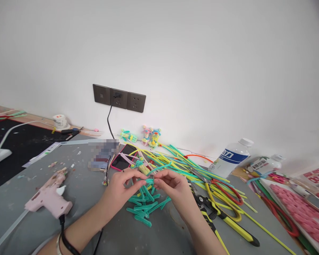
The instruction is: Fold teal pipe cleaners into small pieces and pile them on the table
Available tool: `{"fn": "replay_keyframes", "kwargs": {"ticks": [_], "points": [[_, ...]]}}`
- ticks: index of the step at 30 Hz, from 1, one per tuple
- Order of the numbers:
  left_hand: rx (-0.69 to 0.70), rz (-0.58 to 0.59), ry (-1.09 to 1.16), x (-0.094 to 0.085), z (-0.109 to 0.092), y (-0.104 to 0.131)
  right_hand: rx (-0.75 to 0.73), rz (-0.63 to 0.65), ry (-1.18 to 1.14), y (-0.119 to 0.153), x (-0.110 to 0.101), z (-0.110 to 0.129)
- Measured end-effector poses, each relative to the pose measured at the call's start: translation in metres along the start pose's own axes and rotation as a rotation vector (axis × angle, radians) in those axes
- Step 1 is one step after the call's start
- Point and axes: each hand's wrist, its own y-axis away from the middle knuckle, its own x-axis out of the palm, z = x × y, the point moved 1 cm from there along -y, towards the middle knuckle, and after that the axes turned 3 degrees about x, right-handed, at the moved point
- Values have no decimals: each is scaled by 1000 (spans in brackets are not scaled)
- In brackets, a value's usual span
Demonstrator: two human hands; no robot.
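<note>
My left hand (130,184) and my right hand (170,182) meet near the middle of the view, thumbs and index fingers pinched on a teal pipe cleaner (149,180). A longer teal strand (162,166) rises above the fingertips. Just below the hands lies a loose pile of short teal pieces (146,209) on the grey mat (117,237). Behind them, a phone with a pink edge (122,159) is partly covered by pink and green strands.
A pink glue gun (50,198) with a cable lies left. To the right are long yellow and teal stems (180,159), red-handled scissors (228,189), yellow-black pliers (236,226) and a bottle (232,157). Small figures (151,136) stand by the wall.
</note>
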Motion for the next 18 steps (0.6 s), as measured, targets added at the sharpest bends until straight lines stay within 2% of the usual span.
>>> {"fn": "replay_keyframes", "kwargs": {"ticks": [8, 18], "points": [[99, 47, -43, 1, 1, 1, 25, 29, -10, 1, 2, 1], [92, 50, -72, -1, -2, 2, 34, 141, 96, 4, 6, -1]]}}
